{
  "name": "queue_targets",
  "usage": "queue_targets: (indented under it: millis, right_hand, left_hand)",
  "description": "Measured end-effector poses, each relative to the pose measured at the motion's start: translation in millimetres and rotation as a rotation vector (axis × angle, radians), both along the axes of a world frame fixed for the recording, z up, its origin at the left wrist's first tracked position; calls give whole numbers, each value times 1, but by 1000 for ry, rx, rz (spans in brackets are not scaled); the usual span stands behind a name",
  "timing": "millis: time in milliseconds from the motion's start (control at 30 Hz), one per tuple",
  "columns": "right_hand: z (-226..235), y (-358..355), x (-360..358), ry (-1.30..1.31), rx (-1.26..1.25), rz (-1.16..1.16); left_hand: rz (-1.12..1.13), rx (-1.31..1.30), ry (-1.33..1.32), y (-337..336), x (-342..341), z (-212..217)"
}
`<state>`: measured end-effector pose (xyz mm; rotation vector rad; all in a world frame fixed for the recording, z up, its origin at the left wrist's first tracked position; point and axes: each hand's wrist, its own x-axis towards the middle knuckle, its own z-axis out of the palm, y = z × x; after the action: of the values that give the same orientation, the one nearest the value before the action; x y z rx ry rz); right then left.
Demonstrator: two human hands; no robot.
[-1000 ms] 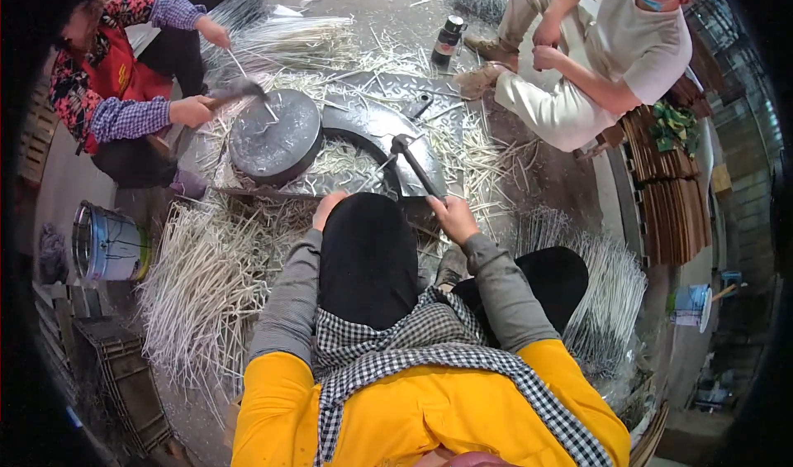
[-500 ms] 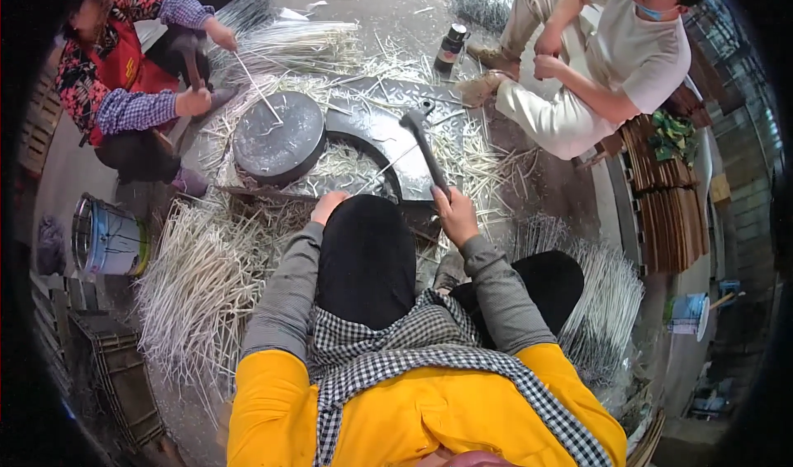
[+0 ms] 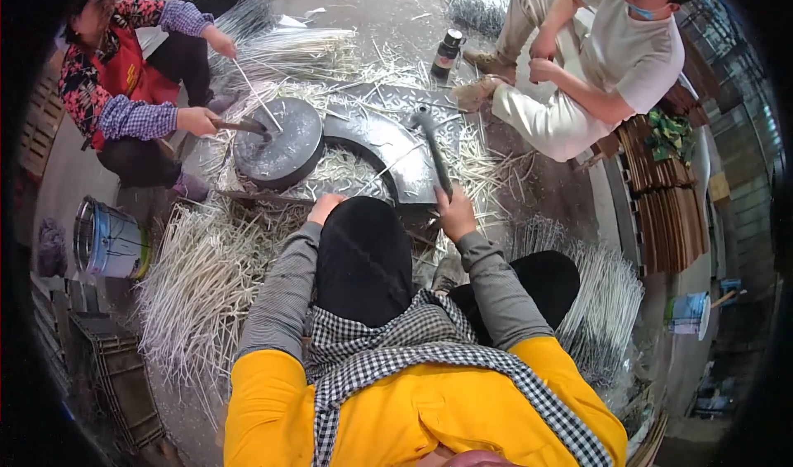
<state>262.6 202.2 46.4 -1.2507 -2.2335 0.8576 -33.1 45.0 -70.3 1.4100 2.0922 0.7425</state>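
Hammering judged in hand; hammer (image 3: 435, 154) clamped in right hand (image 3: 457, 213); left hand (image 3: 326, 208): grip cannot be told (hidden by knee (image 3: 365, 248)); aimed downstroke seemingly called for.

Glossy smooth metal arched plate (image 3: 384, 139), matt scuffed metal disc (image 3: 279, 154), matt cloth apron (image 3: 446, 355)

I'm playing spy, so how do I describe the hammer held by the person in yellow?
Find the thick round block, then the shiny curved plate right of it. By that plate's right end, a right hand holds the hammer. Its head points away from the yellow shirt; the other hammer is held sideways over the block.
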Motion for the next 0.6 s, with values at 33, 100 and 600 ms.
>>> queue_targets:
  millis: [33, 100, 600]
  right_hand:
    - [-19, 10, 11, -117, 24, 18]
    - [-36, 25, 19, -229, 45, 42]
    - [10, 10, -5, -33, -66, 25]
  left_hand:
    - [-17, 6, 0, 8, 6, 5]
    - [-71, 14, 9, 10, 10, 16]
    - [-106, -30, 115, -7, -8, 8]
